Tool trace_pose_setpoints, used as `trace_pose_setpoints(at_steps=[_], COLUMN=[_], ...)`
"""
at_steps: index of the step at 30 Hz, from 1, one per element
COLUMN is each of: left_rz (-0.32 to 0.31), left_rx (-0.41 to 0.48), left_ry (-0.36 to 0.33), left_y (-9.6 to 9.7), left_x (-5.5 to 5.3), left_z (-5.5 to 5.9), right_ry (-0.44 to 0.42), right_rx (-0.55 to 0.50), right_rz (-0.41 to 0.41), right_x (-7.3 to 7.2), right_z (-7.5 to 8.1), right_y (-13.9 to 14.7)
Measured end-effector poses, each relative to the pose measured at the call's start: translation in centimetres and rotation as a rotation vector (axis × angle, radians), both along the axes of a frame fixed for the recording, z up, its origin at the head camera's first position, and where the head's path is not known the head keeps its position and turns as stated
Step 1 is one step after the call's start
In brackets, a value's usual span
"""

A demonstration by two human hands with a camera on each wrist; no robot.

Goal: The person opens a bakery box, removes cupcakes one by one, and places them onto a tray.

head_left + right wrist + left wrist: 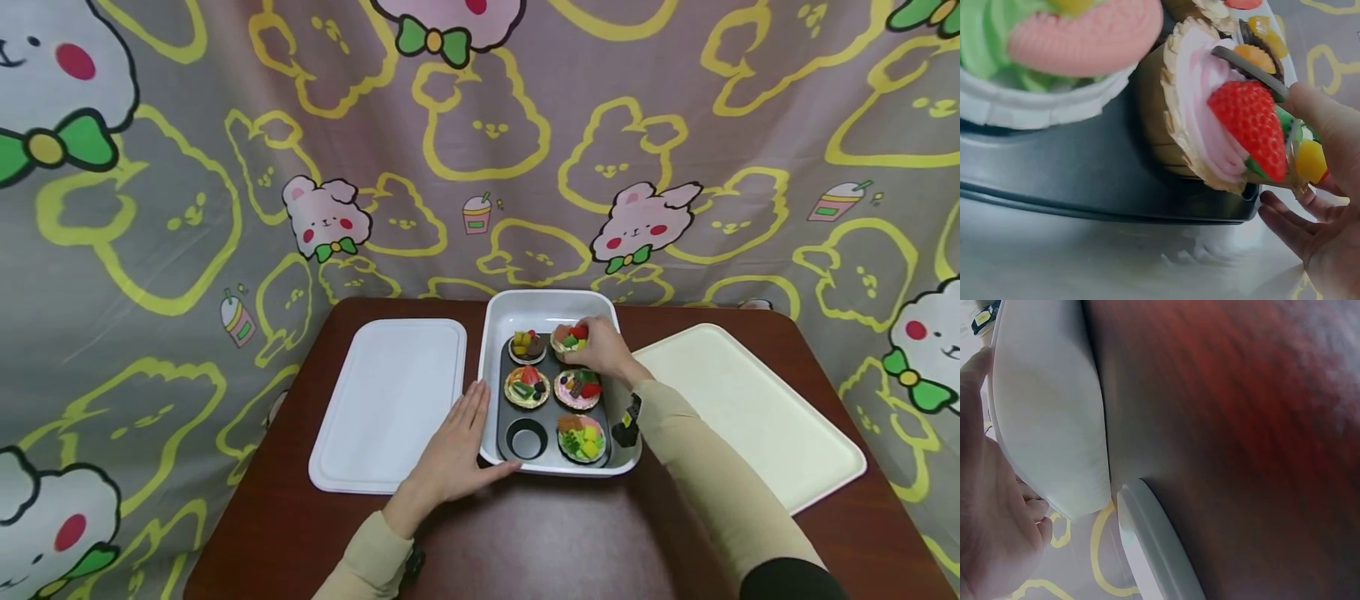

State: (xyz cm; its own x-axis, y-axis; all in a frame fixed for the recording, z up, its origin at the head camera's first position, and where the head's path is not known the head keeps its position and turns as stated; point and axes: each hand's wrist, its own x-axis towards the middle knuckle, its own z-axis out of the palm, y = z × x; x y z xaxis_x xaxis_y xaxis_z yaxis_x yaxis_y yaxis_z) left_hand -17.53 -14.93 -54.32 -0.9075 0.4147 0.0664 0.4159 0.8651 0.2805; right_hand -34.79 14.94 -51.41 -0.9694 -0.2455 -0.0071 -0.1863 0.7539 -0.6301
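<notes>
Progress: looks partway; 4 tarts (527,387) sit in the pan (552,417), 1 near-left cup (527,439) is bare, handling of the far-right tart (567,337) seems left | Right hand (603,347): pinches that tart at the pan's far-right corner, thumb and fingers about it; lifted or seated, cannot tell | Left hand (459,446): fingers straight along the white tub (540,310)'s left rim

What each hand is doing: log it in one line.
right hand: grips far-right tart | left hand: touches white bin at rim | muffin tray: in bin | four other tarts: in tray
</notes>
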Motion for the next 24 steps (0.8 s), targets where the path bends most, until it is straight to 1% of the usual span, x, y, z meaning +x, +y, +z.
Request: trace_pose_setpoints(at_steps=[2, 4, 8, 12, 18, 24], left_rz=[-0.001, -0.001, -0.004, -0.006, -0.010, -0.012], left_rx=[0.004, 0.008, 0.014, 0.020, 0.022, 0.010], left_ry=[0.000, -0.001, 0.001, 0.003, 0.003, -0.001], left_y=[0.0, 0.0, 0.0, 0.0, 0.0, 0.0], left_x=[0.0, 0.0, 0.0, 0.0, 0.0, -0.1], left_z=[0.0, 0.0, 0.0, 0.0, 0.0, 0.0], right_ry=[0.013, 0.015, -0.005, -0.018, -0.080, -0.111], right_rx=[-0.015, -0.056, -0.132, -0.159, -0.187, -0.296], right_rz=[-0.002, 0.003, -0.003, 0.001, -0.020, -0.050], right_x=[0.1, 0.2, 0.6, 0.9, 1.3, 1.5], right_z=[0.1, 0.3, 0.8, 1.1, 1.2, 1.1], right_y=[0.2, 0.4, 0.7, 0.9, 1.3, 1.8])
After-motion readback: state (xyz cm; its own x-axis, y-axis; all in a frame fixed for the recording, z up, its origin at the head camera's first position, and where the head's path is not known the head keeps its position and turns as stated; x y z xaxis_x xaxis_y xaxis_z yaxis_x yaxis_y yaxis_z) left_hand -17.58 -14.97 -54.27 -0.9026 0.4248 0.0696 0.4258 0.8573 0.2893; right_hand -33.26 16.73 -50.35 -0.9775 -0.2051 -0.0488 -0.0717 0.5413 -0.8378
